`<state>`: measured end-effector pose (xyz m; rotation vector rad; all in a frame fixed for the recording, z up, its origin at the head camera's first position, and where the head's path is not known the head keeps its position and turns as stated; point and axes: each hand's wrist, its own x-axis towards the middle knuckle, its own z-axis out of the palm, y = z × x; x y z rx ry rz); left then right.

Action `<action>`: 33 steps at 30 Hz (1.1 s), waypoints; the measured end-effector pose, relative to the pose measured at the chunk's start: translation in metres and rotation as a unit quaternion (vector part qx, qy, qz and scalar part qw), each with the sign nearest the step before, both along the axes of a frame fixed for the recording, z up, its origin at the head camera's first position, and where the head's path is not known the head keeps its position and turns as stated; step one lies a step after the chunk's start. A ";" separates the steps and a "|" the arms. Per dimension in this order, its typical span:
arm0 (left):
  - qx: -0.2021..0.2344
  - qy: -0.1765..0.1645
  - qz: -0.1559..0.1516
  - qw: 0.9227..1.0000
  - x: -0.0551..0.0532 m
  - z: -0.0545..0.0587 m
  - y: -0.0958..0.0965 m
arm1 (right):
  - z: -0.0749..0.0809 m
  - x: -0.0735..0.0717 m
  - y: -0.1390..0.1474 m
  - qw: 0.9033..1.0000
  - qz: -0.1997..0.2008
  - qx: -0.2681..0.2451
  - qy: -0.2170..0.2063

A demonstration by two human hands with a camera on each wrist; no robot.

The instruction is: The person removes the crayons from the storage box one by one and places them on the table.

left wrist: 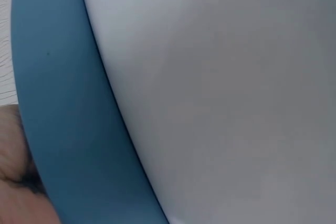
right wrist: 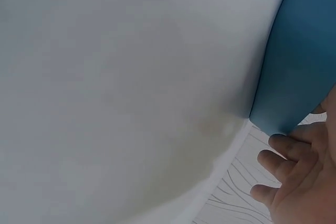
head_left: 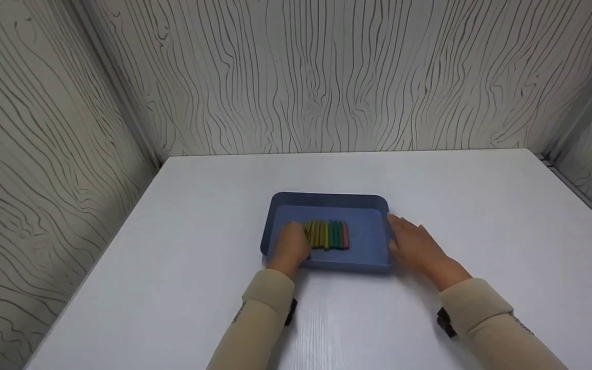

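A blue tray [head_left: 368, 244] stands on the white table, holding a row of crayons [head_left: 329, 235] laid side by side: yellowish ones at the left, then green, then a red one at the right end. My left hand [head_left: 292, 242] reaches over the near left wall with curled fingers, pinching a slightly tilted yellowish crayon at the row's left end; its fingertips are mostly hidden. At the right wall my right hand [head_left: 413, 245] grips the rim, thumb on the rim and fingers along the outer side. In the right wrist view several fingers [right wrist: 283, 166] spread beside the wall.
The white table [head_left: 214, 221] extends around the tray on all sides. Wood-grain patterned panels [head_left: 301, 77] rise behind it and at the left and right. In the left wrist view, the tray's outer wall [left wrist: 68, 87] covers part of the left hand.
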<state>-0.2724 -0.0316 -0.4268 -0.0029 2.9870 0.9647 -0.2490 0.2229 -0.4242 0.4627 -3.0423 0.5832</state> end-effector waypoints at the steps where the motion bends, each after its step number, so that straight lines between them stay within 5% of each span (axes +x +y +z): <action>1: 0.003 0.002 0.000 1.000 0.000 0.000 0.001 | 0.000 0.001 0.002 1.000 0.001 0.000 -0.002; 17: 0.011 -0.023 0.038 0.999 0.014 0.002 0.024 | -0.001 0.012 0.029 1.000 0.009 -0.003 -0.004; 33: 0.021 0.002 -0.005 1.000 0.026 0.005 0.035 | -0.002 0.022 0.064 1.000 0.007 0.006 0.006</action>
